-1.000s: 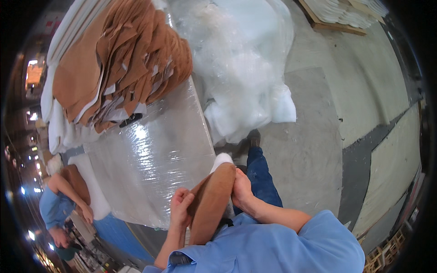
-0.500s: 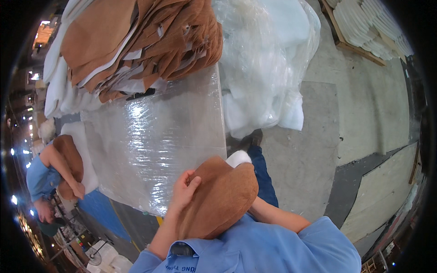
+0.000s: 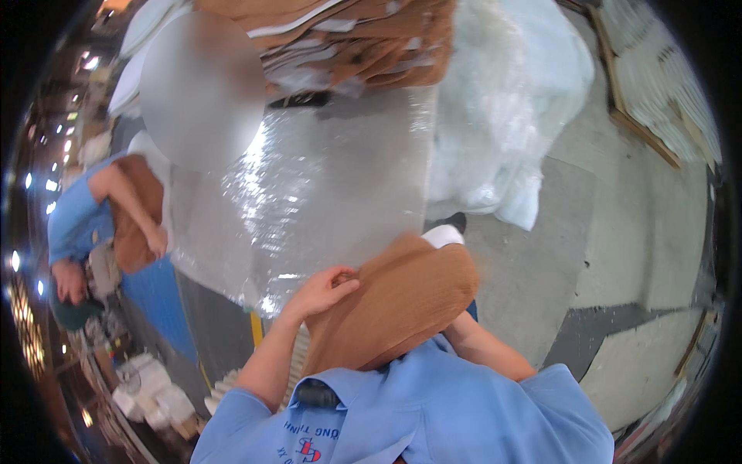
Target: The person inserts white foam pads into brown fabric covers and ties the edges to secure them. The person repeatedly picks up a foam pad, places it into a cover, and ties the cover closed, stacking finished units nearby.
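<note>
- Head view: the left hand [image 3: 325, 290] pinches the upper left edge of a brown ribbed sheet [image 3: 402, 305], fingers curled over it; the sheet hangs below and to the right of that grip, against the person's chest.
- The right hand is hidden behind the sheet (only its forearm [image 3: 483, 348] shows), so I cannot tell its grip.
- Just above the sheet stands a pallet load wrapped in clear film [image 3: 325, 185], with a stack of brown sheets [image 3: 348, 39] on top.
- Left of the load, another person in a blue shirt [image 3: 73, 220] holds a brown piece.
</note>
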`<state>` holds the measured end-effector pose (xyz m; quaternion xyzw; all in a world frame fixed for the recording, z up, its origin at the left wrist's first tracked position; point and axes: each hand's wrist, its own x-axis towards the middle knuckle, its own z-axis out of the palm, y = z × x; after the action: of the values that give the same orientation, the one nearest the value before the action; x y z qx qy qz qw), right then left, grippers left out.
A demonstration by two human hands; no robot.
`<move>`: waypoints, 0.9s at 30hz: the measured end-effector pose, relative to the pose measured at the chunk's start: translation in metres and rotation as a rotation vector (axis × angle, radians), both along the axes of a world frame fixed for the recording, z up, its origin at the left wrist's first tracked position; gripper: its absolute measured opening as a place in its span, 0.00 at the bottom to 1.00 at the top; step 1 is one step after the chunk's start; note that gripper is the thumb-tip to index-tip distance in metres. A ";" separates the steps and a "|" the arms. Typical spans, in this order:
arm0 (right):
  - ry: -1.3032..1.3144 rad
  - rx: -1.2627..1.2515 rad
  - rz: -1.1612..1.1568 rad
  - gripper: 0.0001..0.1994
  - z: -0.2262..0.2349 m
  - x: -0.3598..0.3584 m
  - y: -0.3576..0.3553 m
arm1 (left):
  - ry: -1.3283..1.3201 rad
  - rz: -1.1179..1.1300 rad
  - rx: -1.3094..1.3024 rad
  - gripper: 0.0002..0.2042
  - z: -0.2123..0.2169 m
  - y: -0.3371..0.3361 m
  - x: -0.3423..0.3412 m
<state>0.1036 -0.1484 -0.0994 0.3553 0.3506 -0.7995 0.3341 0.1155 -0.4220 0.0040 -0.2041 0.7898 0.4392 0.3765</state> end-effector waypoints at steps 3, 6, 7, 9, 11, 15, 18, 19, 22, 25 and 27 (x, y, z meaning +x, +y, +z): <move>0.068 0.021 0.007 0.23 -0.010 0.002 -0.001 | -0.078 -0.084 -0.008 0.26 -0.009 0.044 -0.061; 0.117 0.071 0.003 0.24 -0.017 0.002 -0.006 | -0.111 -0.103 0.022 0.24 -0.006 0.078 -0.096; 0.130 0.100 -0.013 0.25 -0.018 0.003 -0.008 | -0.104 -0.056 0.109 0.24 -0.009 0.087 -0.098; 0.123 0.177 -0.056 0.26 -0.020 0.004 -0.011 | -0.079 0.001 0.192 0.22 -0.009 0.107 -0.104; 0.058 0.272 -0.091 0.27 -0.011 -0.005 -0.011 | -0.040 0.013 0.196 0.20 -0.005 0.130 -0.111; -0.200 0.065 -0.447 0.29 0.008 -0.016 -0.010 | 0.242 -0.001 -0.148 0.15 -0.011 0.151 -0.104; -0.362 0.048 -0.579 0.27 0.018 -0.039 0.001 | 0.318 0.079 -0.132 0.16 -0.033 0.139 -0.094; -0.422 0.047 -0.617 0.27 0.015 -0.043 0.003 | 0.331 0.100 -0.134 0.17 -0.037 0.137 -0.093; -0.428 0.096 -0.604 0.28 0.009 -0.059 0.010 | 0.360 0.072 -0.225 0.16 -0.048 0.131 -0.086; -0.395 0.092 -0.558 0.29 0.006 -0.074 0.013 | 0.379 0.103 -0.296 0.16 -0.051 0.128 -0.081; -0.366 0.078 -0.556 0.29 0.004 -0.084 0.011 | 0.377 0.190 -0.289 0.16 -0.052 0.128 -0.076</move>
<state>0.0201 -0.1379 -0.0952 0.5876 0.2047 -0.7689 0.1470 0.0394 -0.2937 -0.0477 -0.2436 0.8779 0.3853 0.1465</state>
